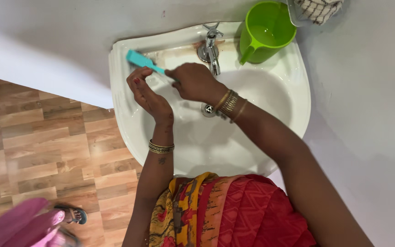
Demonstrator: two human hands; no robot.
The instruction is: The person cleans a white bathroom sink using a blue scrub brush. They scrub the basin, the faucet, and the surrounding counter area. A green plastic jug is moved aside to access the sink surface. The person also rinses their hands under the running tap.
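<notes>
A: Surface and room, taking the sink as landmark?

B: I log, nearest first: wood-pattern floor [46, 146] left of the white sink [129, 132], wall-mounted; chrome tap [211, 50] at its back, green jug [266, 32] on its back right rim.

A: Hands?

B: Right hand [195, 82] clenched on a teal brush [140, 59], bristle head over the sink's back left rim. Left hand [147, 93] loosely curled just beside the handle; grasp — cannot tell.
</notes>
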